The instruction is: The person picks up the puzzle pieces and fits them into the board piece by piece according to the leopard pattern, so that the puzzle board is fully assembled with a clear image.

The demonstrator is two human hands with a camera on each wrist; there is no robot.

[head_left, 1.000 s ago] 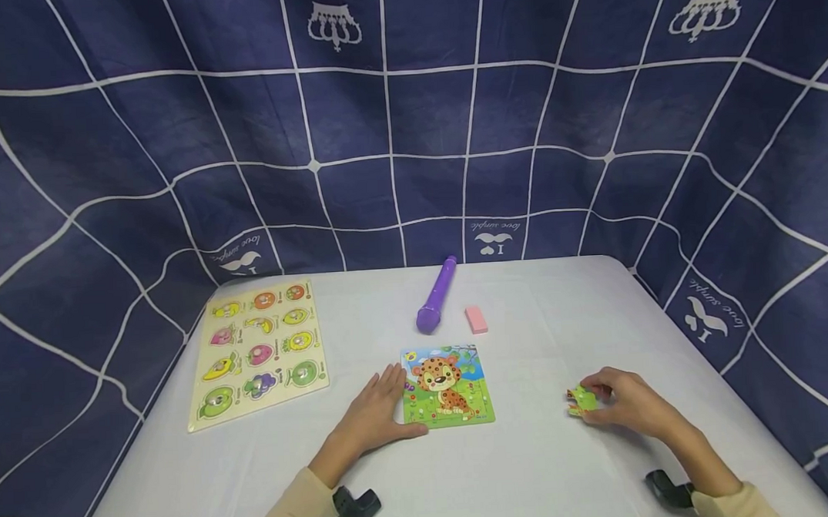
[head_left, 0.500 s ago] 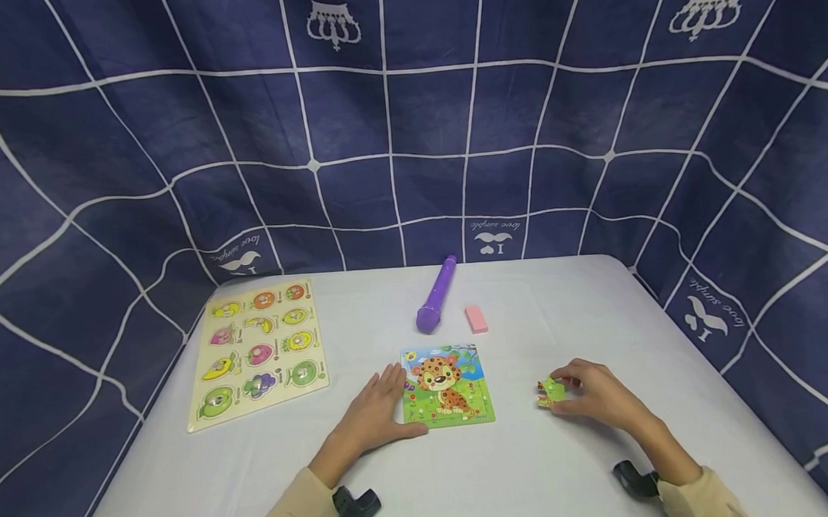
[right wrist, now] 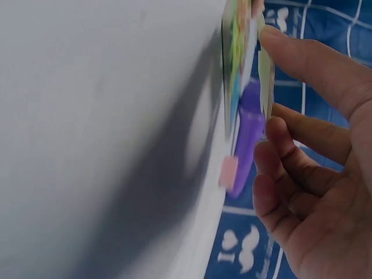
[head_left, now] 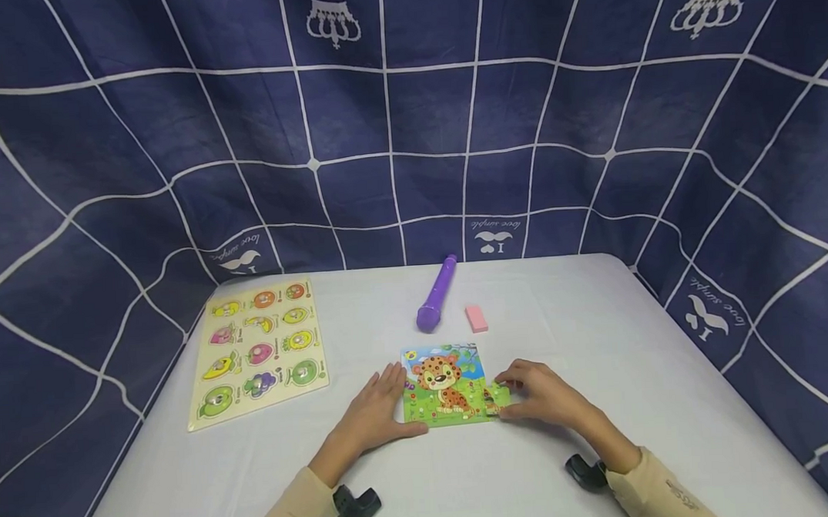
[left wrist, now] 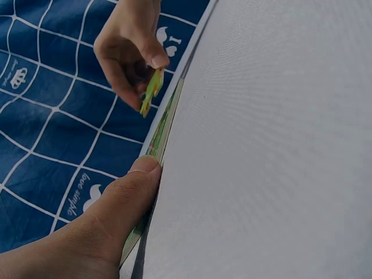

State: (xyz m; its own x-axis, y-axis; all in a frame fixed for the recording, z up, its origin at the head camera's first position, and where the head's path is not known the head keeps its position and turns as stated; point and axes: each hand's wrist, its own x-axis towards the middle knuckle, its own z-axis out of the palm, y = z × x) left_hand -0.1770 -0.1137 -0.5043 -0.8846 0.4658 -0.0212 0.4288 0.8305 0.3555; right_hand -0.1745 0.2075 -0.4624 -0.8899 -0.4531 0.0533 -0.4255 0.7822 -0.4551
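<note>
A square jigsaw puzzle (head_left: 436,385) with a cartoon leopard lies on the white table. My left hand (head_left: 377,409) rests along its left side, fingers straight, thumb (left wrist: 136,180) at the near edge. Between thumb and fingers, my right hand (head_left: 548,395) pinches a green puzzle piece (head_left: 498,399). Seen in the head view, that piece overlaps the puzzle's right edge. In the left wrist view it is raised above the board, and the right wrist view shows it edge-on (right wrist: 266,81).
A wooden fruit peg puzzle (head_left: 258,350) lies at the table's left. Behind the leopard puzzle are a purple toy microphone (head_left: 436,296) and a pink eraser-like block (head_left: 476,319). A dark blue checked curtain (head_left: 421,112) surrounds the table's back and sides.
My right hand has carried the green piece leftward from the table's right side to the leopard puzzle's right edge. The left hand has stayed in place.
</note>
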